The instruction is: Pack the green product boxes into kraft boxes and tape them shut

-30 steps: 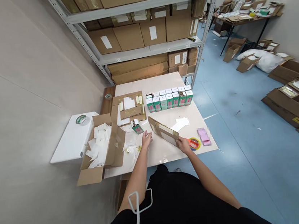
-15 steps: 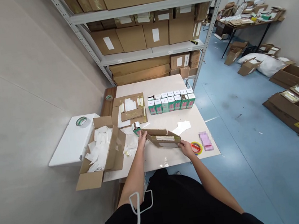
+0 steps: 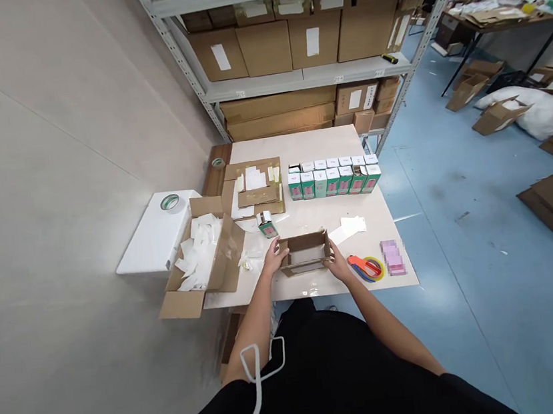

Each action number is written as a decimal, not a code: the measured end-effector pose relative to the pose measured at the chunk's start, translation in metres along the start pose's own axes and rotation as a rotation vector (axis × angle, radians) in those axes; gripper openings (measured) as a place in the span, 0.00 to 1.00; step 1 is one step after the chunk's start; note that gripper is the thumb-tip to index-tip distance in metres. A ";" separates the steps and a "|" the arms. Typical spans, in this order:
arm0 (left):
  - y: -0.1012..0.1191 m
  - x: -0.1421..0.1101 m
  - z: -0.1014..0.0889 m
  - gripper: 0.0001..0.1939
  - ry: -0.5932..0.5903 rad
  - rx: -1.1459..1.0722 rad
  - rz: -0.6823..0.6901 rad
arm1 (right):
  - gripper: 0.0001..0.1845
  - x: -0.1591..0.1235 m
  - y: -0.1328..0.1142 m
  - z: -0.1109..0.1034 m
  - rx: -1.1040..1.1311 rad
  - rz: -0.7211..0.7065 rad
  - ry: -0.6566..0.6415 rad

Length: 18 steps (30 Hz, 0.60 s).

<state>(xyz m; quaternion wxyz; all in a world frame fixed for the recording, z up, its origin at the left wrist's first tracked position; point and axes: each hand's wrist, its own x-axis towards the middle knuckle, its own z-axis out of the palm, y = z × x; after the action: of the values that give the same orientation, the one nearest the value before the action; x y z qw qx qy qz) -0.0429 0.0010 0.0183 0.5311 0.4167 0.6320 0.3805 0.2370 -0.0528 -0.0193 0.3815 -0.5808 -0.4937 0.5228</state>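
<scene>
A small brown cardboard box (image 3: 305, 252) stands opened up near the front edge of the white table (image 3: 309, 146). My left hand (image 3: 276, 257) grips its left side and my right hand (image 3: 337, 265) grips its right side, fingers closed on the walls. A single green and white carton (image 3: 267, 224) lies tilted just behind my left hand. Two rows of the same green and white cartons (image 3: 333, 176) stand upright further back on the table.
An open cardboard box of white paper (image 3: 202, 256) hangs off the table's left edge beside a white stool with a tape roll (image 3: 170, 202). Flat cardboard pieces (image 3: 256, 186), a white slip (image 3: 352, 226), orange scissors with tape (image 3: 367, 267). Metal shelves with cartons (image 3: 286, 41) stand behind.
The flat cardboard piece held in my right hand has been swung down and opened into a box; my left hand has come onto its left side. The camera has shifted.
</scene>
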 end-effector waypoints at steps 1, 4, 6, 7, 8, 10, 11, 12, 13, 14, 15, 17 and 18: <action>-0.001 0.000 0.000 0.41 -0.002 0.001 -0.003 | 0.46 -0.001 0.001 -0.001 -0.013 -0.015 0.006; -0.005 0.004 0.003 0.44 -0.001 0.007 -0.055 | 0.42 -0.004 0.005 -0.004 -0.109 -0.050 -0.021; -0.008 0.008 0.007 0.45 0.051 0.067 -0.122 | 0.36 -0.006 0.007 -0.006 -0.202 -0.058 -0.061; -0.009 0.010 0.009 0.45 0.085 0.116 -0.145 | 0.32 -0.007 0.008 -0.007 -0.243 -0.054 -0.079; -0.010 0.013 0.010 0.45 0.113 0.163 -0.153 | 0.30 -0.008 0.009 -0.007 -0.272 -0.046 -0.090; -0.012 0.016 0.013 0.44 0.132 0.210 -0.121 | 0.28 -0.010 0.013 -0.008 -0.291 -0.025 -0.091; -0.012 0.017 0.014 0.43 0.119 0.203 -0.089 | 0.28 -0.011 0.015 -0.009 -0.289 -0.014 -0.082; -0.012 0.017 0.014 0.42 0.101 0.181 -0.055 | 0.28 -0.011 0.018 -0.010 -0.284 -0.004 -0.072; -0.011 0.017 0.014 0.40 0.083 0.154 -0.025 | 0.28 -0.011 0.020 -0.011 -0.278 0.000 -0.062; -0.011 0.017 0.015 0.38 0.065 0.130 -0.005 | 0.28 -0.012 0.023 -0.012 -0.273 0.000 -0.053; -0.011 0.016 0.015 0.35 0.048 0.119 0.002 | 0.27 -0.012 0.025 -0.013 -0.270 -0.004 -0.045; -0.011 0.013 0.015 0.29 0.021 0.142 -0.021 | 0.26 -0.012 0.029 -0.014 -0.266 -0.014 -0.033; -0.011 0.012 0.015 0.27 0.015 0.170 -0.041 | 0.25 -0.012 0.031 -0.014 -0.264 -0.020 -0.029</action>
<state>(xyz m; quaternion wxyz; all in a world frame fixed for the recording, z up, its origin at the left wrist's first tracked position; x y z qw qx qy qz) -0.0306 0.0086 0.0019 0.4967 0.4446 0.6743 0.3177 0.2569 -0.0704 -0.0436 0.2997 -0.6134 -0.5694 0.4580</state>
